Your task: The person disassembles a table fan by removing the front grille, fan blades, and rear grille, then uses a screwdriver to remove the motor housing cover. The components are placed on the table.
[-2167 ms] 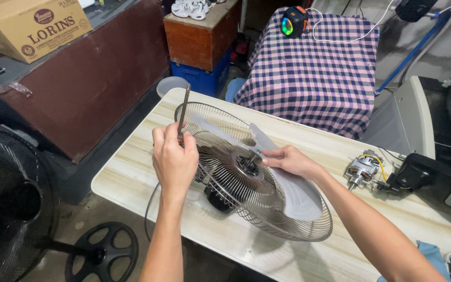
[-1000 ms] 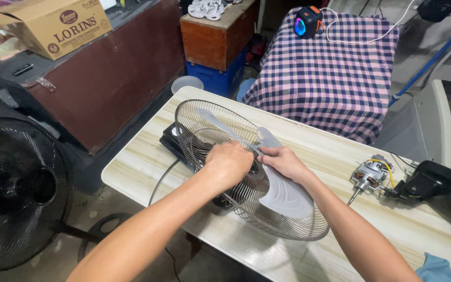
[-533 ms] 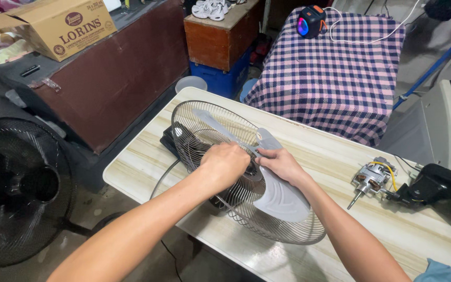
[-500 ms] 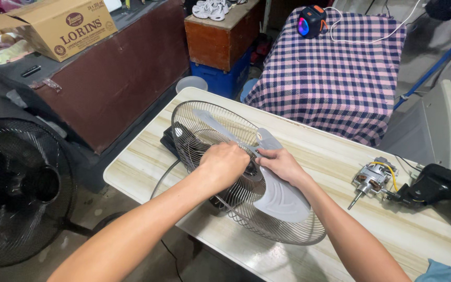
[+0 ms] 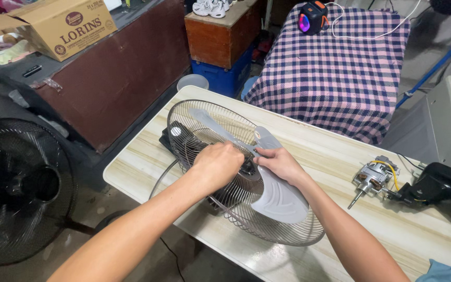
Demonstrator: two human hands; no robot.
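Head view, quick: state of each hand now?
Left hand: closed in a fist at the hub of the round wire fan guard; contents hidden.
Right hand: fingers pressed on the grey plastic fan blade.

Beyond your pale wood-grain counter (image 5: pixel 335 156) you see a checked-cloth table (image 5: pixel 335 68), a brown cabinet (image 5: pixel 105 78), a wooden box (image 5: pixel 217 34) and a black floor fan (image 5: pixel 16 183).

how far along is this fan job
Done: the front guard is off, so the grey fan blade lies exposed in the wire rear guard. In hand: the left hand is closed over the hub, hiding what it grips, while the right hand steadies the blade. Left: the blade still sits on its shaft; a bare motor waits on the table.
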